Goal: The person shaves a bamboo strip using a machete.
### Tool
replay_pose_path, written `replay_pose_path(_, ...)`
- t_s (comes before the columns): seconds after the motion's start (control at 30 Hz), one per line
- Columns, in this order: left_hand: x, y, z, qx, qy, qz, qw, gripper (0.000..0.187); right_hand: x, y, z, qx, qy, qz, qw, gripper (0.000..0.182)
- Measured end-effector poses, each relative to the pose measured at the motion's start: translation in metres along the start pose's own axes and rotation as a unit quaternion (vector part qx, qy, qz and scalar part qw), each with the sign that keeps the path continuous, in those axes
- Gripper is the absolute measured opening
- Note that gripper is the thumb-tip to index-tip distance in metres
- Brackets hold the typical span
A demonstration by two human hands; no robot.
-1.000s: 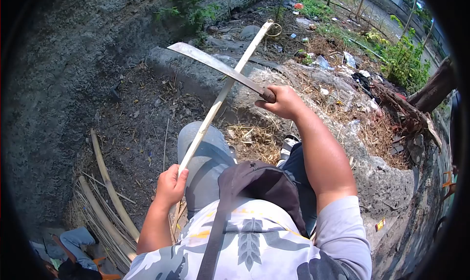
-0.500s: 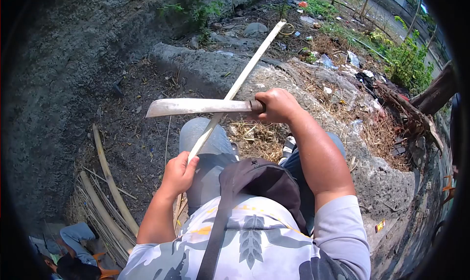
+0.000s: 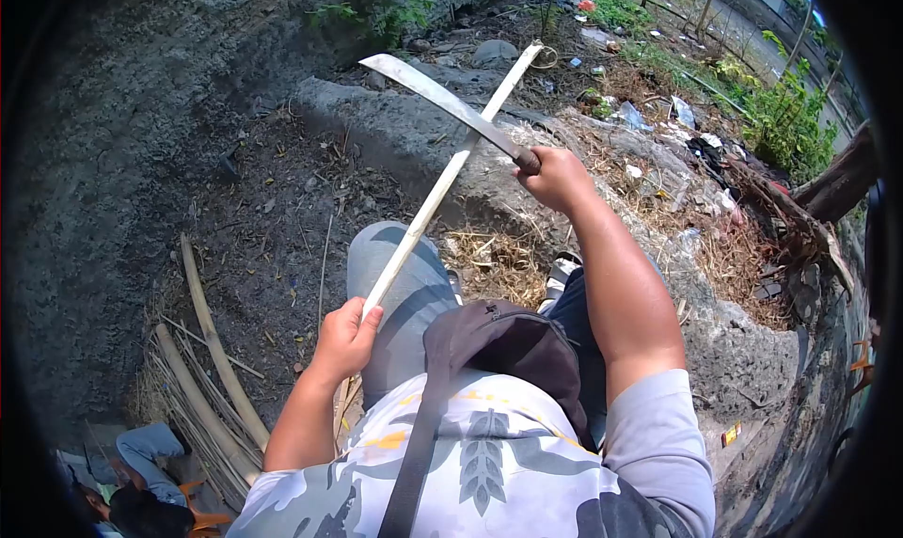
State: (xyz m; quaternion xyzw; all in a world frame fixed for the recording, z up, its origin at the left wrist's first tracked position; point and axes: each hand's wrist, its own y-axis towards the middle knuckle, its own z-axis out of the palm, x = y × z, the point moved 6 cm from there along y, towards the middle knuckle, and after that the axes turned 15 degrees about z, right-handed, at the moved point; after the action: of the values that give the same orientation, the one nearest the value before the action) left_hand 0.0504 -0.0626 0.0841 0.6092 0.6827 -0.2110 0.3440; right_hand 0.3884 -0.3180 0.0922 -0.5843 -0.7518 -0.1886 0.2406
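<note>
My left hand (image 3: 346, 339) is closed round the near end of a long pale bamboo strip (image 3: 419, 226), thumb lying along it. The strip slants up and away over my left knee, and a thin curl (image 3: 546, 56) hangs at its far end. My right hand (image 3: 557, 179) grips the short handle of a machete (image 3: 435, 94). The blade crosses over the strip's upper half, its tip pointing up and to the left.
Bamboo poles and thin strips (image 3: 214, 350) lie on the ground at my left. A person (image 3: 150, 463) sits at the lower left. Ahead runs a rough concrete ledge (image 3: 376, 129); litter and dry grass (image 3: 724, 265) lie to the right. A black bag (image 3: 508, 345) rests on my lap.
My right hand has moved the machete up and away along the bamboo strip, and the blade has turned from level to tip-up. My left hand stays at the near end.
</note>
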Motion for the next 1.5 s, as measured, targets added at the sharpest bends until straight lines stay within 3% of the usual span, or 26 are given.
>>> replay_pose_path(0.07,-0.004,0.000,0.000,0.007,0.013,0.007,1.000,0.030,-0.023,0.010,0.006,0.026,0.073,0.028,0.997,0.031)
replay_pose_path(0.2,-0.007,0.008,0.007,-0.004,-0.002,0.016,1.000,0.034,-0.006,-0.005,0.004,0.040,0.026,-0.015,0.999,0.029)
replay_pose_path(0.43,-0.009,0.013,0.010,-0.016,0.017,0.023,0.999,0.032,0.063,-0.056,0.017,0.073,-0.150,-0.261,0.951,0.027)
replay_pose_path(0.77,-0.008,0.011,0.004,-0.041,0.023,0.030,0.998,0.033,0.050,-0.047,0.007,0.052,-0.120,-0.196,0.972,0.022)
replay_pose_path(0.9,-0.013,0.017,0.004,-0.030,0.041,0.010,0.999,0.033,0.063,-0.061,0.022,0.052,-0.136,-0.244,0.959,0.020)
replay_pose_path(1.0,-0.015,0.020,0.009,-0.070,0.069,0.087,0.991,0.034,0.080,-0.070,0.032,0.062,-0.200,-0.299,0.931,0.017)
replay_pose_path(1.07,-0.014,0.020,0.004,-0.041,0.088,0.057,0.994,0.036,0.072,-0.060,0.027,0.040,-0.162,-0.314,0.935,0.020)
replay_pose_path(1.2,-0.016,0.029,-0.003,-0.046,0.095,0.053,0.993,0.040,0.063,-0.048,0.030,0.003,-0.142,-0.300,0.943,0.024)
replay_pose_path(1.5,-0.023,0.043,0.010,-0.043,0.075,0.035,0.996,0.038,0.068,-0.056,0.027,0.056,-0.135,-0.260,0.955,0.021)
